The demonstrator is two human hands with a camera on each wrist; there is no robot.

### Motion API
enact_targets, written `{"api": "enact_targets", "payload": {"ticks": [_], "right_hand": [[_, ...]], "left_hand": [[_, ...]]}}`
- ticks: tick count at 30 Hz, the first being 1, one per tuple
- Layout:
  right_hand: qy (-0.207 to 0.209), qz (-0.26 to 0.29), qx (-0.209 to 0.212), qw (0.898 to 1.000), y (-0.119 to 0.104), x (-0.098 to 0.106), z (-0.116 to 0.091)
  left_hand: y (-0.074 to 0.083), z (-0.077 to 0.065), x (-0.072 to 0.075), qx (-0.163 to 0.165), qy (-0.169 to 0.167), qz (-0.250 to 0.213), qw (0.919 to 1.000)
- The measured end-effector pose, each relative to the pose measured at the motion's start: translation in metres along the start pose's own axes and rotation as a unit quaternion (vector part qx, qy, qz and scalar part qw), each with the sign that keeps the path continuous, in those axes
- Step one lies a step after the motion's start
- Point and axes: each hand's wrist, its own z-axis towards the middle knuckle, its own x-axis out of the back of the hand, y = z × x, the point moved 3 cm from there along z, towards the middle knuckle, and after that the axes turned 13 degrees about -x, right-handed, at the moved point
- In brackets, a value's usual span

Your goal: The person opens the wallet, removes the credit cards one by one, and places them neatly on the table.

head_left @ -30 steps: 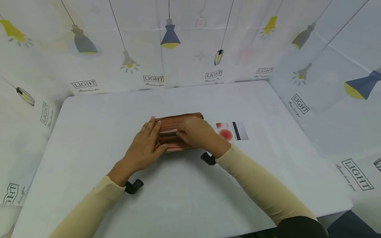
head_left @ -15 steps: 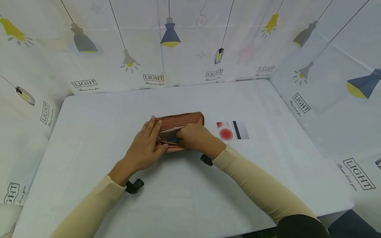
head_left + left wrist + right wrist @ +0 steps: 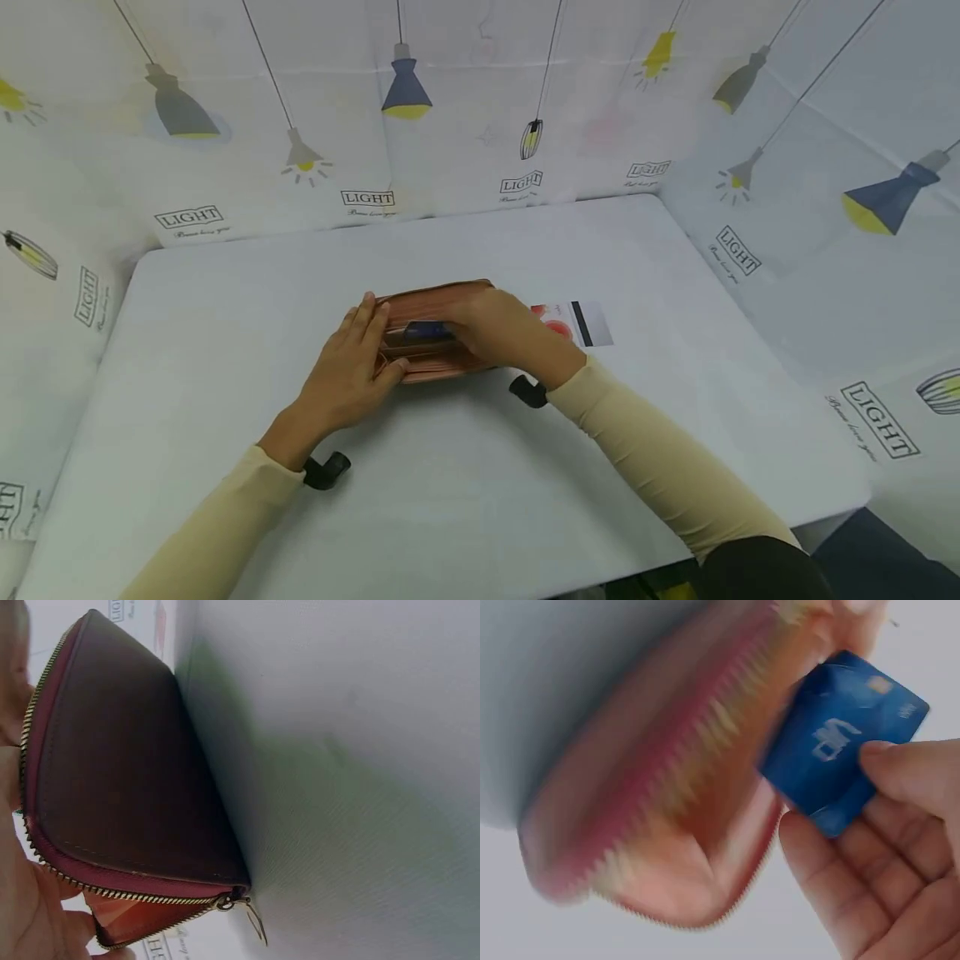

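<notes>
A brown zip-around wallet (image 3: 420,304) stands unzipped on the white table, its pockets facing up. My left hand (image 3: 337,379) holds its left end, the thumb on the near edge and the fingers on the far flap. In the left wrist view the wallet's dark outer side (image 3: 135,757) fills the left half, with the zip pull hanging at the corner. My right hand (image 3: 506,329) pinches a blue bank card (image 3: 836,742) between thumb and fingers. The card overlaps the wallet's opening in both the head and right wrist views.
Right of the wallet lie a white card with a red circle (image 3: 557,329), partly behind my right hand, and a grey card with a black stripe (image 3: 597,323). Lamp-printed cloth (image 3: 450,150) hangs behind the table. Black wrist cameras (image 3: 327,471) stick out below both wrists.
My right hand has moved up toward the wallet's far side, and more of the blue card shows than before. The left hand keeps its hold. The head view has shifted slightly.
</notes>
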Motion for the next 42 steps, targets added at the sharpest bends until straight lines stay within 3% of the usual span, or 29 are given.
{"api": "enact_targets", "payload": {"ticks": [2, 4, 7, 9, 11, 15, 18, 21, 27, 31, 36, 42], "right_hand": [[0.021, 0.076, -0.008, 0.997, 0.012, 0.018, -0.006], [0.048, 0.147, -0.035, 0.987, 0.032, 0.033, -0.014], [0.086, 0.221, -0.136, 0.962, 0.076, 0.05, -0.03], [0.097, 0.282, -0.215, 0.93, 0.112, 0.057, -0.044], [0.098, 0.33, -0.3, 0.89, 0.148, 0.058, -0.061], [0.079, 0.374, -0.415, 0.825, 0.207, 0.045, -0.088], [0.054, 0.386, -0.47, 0.792, 0.236, 0.029, -0.107], [0.031, 0.393, -0.504, 0.768, 0.255, 0.014, -0.123], [-0.007, 0.386, -0.534, 0.752, 0.273, -0.003, -0.146], [-0.021, 0.389, -0.538, 0.748, 0.274, -0.011, -0.147], [-0.022, 0.371, -0.536, 0.758, 0.273, -0.015, -0.144], [-0.01, 0.309, -0.552, 0.774, 0.267, -0.012, -0.139]], "left_hand": [[-0.002, -0.001, 0.0, 0.006, -0.001, -0.007, 1.0], [-0.003, -0.002, -0.001, 0.008, -0.001, -0.012, 0.9999], [-0.002, -0.002, -0.001, 0.006, 0.001, -0.016, 0.9999], [-0.002, 0.0, -0.001, 0.0, 0.003, -0.014, 0.9999], [0.0, 0.002, -0.001, -0.004, 0.004, -0.014, 0.9999], [-0.001, 0.001, 0.001, -0.005, 0.009, -0.015, 0.9998], [-0.001, 0.0, 0.002, -0.007, 0.011, -0.015, 0.9998], [-0.001, 0.0, 0.003, -0.011, 0.011, -0.016, 0.9998], [0.002, 0.004, 0.001, -0.017, 0.007, -0.016, 0.9997], [0.002, 0.004, 0.0, -0.019, 0.01, -0.013, 0.9997], [0.002, 0.005, 0.0, -0.017, 0.011, -0.012, 0.9997], [0.001, 0.004, 0.0, -0.015, 0.009, -0.013, 0.9998]]}}
